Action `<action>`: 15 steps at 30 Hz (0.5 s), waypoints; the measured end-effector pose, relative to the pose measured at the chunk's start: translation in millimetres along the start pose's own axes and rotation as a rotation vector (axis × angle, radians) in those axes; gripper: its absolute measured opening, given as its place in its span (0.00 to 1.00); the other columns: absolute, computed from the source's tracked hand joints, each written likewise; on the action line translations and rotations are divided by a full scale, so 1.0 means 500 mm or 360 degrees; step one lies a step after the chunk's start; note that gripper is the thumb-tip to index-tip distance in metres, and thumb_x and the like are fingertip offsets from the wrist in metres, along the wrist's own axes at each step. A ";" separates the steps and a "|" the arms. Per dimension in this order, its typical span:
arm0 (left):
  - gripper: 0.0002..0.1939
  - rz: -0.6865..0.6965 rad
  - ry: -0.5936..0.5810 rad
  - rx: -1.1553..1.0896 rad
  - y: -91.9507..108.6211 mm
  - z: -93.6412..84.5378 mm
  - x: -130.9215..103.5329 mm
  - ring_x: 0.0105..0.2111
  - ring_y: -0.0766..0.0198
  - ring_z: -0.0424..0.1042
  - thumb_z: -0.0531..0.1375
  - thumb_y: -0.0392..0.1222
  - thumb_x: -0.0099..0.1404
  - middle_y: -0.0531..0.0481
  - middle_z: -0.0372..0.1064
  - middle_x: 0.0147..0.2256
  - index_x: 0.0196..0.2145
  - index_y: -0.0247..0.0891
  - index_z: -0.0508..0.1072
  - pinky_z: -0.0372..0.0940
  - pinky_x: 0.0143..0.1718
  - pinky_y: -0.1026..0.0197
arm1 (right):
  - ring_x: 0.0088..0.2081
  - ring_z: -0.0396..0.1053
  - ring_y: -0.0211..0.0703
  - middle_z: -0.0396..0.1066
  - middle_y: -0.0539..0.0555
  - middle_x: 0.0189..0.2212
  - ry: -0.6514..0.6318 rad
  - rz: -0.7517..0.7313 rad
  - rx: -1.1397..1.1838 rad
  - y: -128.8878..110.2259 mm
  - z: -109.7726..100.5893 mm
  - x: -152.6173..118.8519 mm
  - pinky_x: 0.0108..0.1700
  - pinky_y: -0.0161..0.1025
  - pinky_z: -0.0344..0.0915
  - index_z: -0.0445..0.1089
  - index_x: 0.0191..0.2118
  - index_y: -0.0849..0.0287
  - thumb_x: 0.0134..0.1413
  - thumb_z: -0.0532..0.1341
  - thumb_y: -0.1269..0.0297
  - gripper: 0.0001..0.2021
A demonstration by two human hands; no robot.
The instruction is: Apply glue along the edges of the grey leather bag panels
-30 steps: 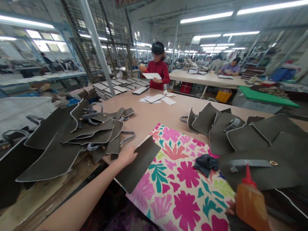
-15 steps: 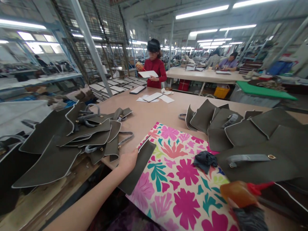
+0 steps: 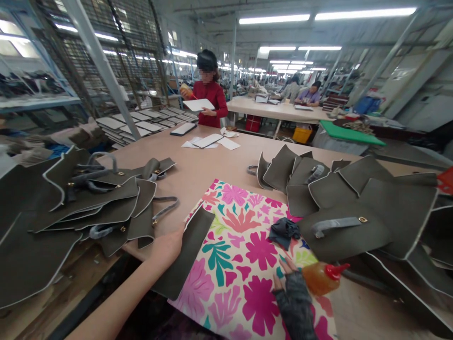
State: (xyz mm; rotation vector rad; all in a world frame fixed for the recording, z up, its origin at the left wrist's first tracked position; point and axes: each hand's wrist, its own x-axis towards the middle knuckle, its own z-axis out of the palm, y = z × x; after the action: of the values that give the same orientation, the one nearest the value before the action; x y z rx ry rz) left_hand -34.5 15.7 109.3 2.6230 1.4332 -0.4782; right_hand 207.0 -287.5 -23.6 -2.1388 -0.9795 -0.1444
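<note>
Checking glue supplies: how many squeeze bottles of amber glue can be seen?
2. One glue bottle with a red nozzle is at the right hand on the floral sheet; the person in red holds another. Others may be hidden.

You see an olive-grey panel on a white mat with pink, teal and orange flowers; the amber bottle has a red cap.

Pretty bright overall from the long white fluorescent ceiling tubes, soft shadows, edges stretched and slightly blurry.
</note>
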 end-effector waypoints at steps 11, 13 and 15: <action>0.33 -0.0053 -0.0077 0.0017 -0.014 0.014 -0.013 0.42 0.52 0.77 0.45 0.27 0.65 0.33 0.76 0.41 0.67 0.34 0.49 0.70 0.41 0.54 | 0.41 0.72 0.58 0.75 0.69 0.40 0.0141 -0.0422 -0.0939 0.063 0.118 0.251 0.47 0.51 0.68 0.74 0.43 0.71 0.61 0.48 0.63 0.20; 0.33 -0.0048 -0.0067 0.0002 -0.015 0.018 -0.012 0.42 0.52 0.77 0.45 0.26 0.65 0.33 0.76 0.41 0.67 0.35 0.49 0.70 0.41 0.54 | 0.34 0.72 0.55 0.76 0.65 0.32 0.0227 -0.0506 -0.0973 0.025 0.118 0.245 0.39 0.47 0.68 0.74 0.37 0.68 0.63 0.49 0.59 0.20; 0.32 -0.0041 -0.0064 -0.0024 -0.014 0.014 -0.013 0.42 0.51 0.77 0.45 0.26 0.65 0.33 0.76 0.41 0.67 0.35 0.50 0.70 0.41 0.53 | 0.30 0.69 0.52 0.72 0.60 0.26 0.0282 -0.0544 -0.0961 -0.039 0.125 0.249 0.35 0.44 0.67 0.72 0.30 0.63 0.62 0.53 0.56 0.18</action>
State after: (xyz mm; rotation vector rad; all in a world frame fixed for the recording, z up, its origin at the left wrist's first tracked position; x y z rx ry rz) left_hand -45.3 12.8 105.0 2.5711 1.4548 -0.5180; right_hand 268.2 -162.0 -7.2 -2.4033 -1.3047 -0.8787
